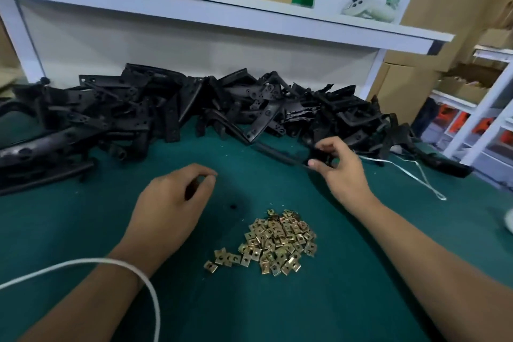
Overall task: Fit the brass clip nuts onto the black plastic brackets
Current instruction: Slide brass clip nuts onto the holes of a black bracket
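The nuts (273, 241) lie heaped on the green mat (83, 230), near its front edge, between the 2 forearms — small stamped brass, light and stiff, likely springy at the fold, best pinched by the flat sides. Beyond them, the right hand (337, 166) pinches 1 bracket (280, 154) by its near end; it looks rigid and light. The left hand (169, 203) hovers with fingers curled — whether it holds a nut, I cannot tell. More brackets (194, 103) pile along the back.

Loose heap of brass clip nuts (273, 244) on green mat, long jumbled pile of black plastic brackets (194, 108) behind
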Demonstrator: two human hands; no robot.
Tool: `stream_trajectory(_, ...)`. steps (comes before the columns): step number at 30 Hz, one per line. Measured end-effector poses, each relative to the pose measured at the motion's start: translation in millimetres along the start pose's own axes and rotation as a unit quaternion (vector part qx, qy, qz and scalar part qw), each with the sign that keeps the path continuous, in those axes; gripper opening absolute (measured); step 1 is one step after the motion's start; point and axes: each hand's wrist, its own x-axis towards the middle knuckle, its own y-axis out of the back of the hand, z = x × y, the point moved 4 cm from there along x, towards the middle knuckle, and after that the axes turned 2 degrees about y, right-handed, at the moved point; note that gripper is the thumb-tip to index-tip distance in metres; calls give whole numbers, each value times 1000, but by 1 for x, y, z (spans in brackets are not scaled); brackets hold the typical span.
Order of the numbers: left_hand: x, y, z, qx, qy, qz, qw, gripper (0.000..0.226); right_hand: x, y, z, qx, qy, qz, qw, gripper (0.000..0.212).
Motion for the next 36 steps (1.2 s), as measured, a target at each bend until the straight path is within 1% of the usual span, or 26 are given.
stream_trajectory(1, -1, 0, 3, 30, -22, 8, 999, 22, -8, 4, -13, -16, 58, 32, 998, 27)
stream_trajectory(2, -2, 0, 8, 64, -55, 19, 996, 29, -16, 6, -28, -25, 122, 58, 991, 22)
stream_trajectory(4, -4, -3, 20, 133, -134, 38, 981, 51, -29, 5, -63, -17, 231, 77, 970, 18)
stream_trajectory(5, -4, -5, 25, 157, -168, 45, 972, 60, -35, 1, -79, 2, 265, 74, 961, 18)
stream_trajectory(6, -4, -8, 30, 171, -192, 43, 965, 68, -41, -4, -94, 37, 276, 68, 958, 19)
stream_trajectory(8, -5, -15, 37, 167, -212, 20, 963, 80, -54, -18, -117, 151, 251, 33, 956, 24)
stream_trajectory(9, -5, -18, 39, 155, -222, 6, 963, 79, -61, -25, -125, 206, 242, 9, 948, 27)
stream_trajectory(10, -5, -20, 40, 142, -235, -4, 962, 74, -66, -30, -131, 249, 242, -16, 938, 27)
stream_trajectory(12, -4, -21, 38, 128, -248, -13, 960, 52, -71, -37, -133, 280, 257, -54, 923, 21)
stream_trajectory(14, -2, -19, 36, 130, -242, -11, 961, 33, -68, -35, -129, 263, 265, -68, 925, 16)
stream_trajectory(15, -2, -19, 34, 134, -241, -9, 961, 27, -64, -33, -124, 248, 258, -72, 931, 17)
stream_trajectory(17, -3, -20, 32, 153, -243, 6, 958, 21, -56, -27, -109, 197, 218, -89, 952, 25)
stream_trajectory(18, -2, -20, 31, 163, -235, 15, 958, 18, -53, -24, -100, 156, 200, -102, 962, 25)
stream_trajectory(20, 2, -19, 25, 182, -191, 21, 964, 12, -53, -23, -80, 53, 199, -155, 966, 16)
stream_trajectory(21, 4, -20, 22, 190, -161, 12, 968, 9, -55, -24, -71, 10, 203, -198, 959, 14)
stream_trajectory(23, 6, -23, 18, 206, -111, -14, 972, 7, -63, -26, -58, -32, 192, -268, 944, 16)
stream_trajectory(24, 7, -26, 16, 207, -98, -25, 973, 6, -64, -26, -55, -40, 188, -280, 941, 18)
stream_trajectory(27, 4, -27, 17, 188, -86, -26, 978, 19, -61, -24, -62, -57, 188, -287, 938, 23)
stream_trajectory(29, 3, -25, 17, 173, -75, -17, 982, 10, -59, -24, -68, -66, 172, -296, 937, 27)
stream_trajectory(30, 3, -24, 16, 168, -67, -16, 983, 7, -59, -25, -69, -71, 167, -299, 937, 25)
stream_trajectory(31, 3, -24, 16, 167, -62, -17, 984, 10, -60, -27, -69, -71, 159, -301, 938, 20)
stream_trajectory(33, 2, -25, 16, 166, -61, -19, 984, 8, -62, -29, -69, -44, 123, -306, 943, 8)
stream_trajectory(36, 2, -26, 18, 175, -64, -9, 982, 14, -65, -30, -63, 4, 68, -323, 944, 14)
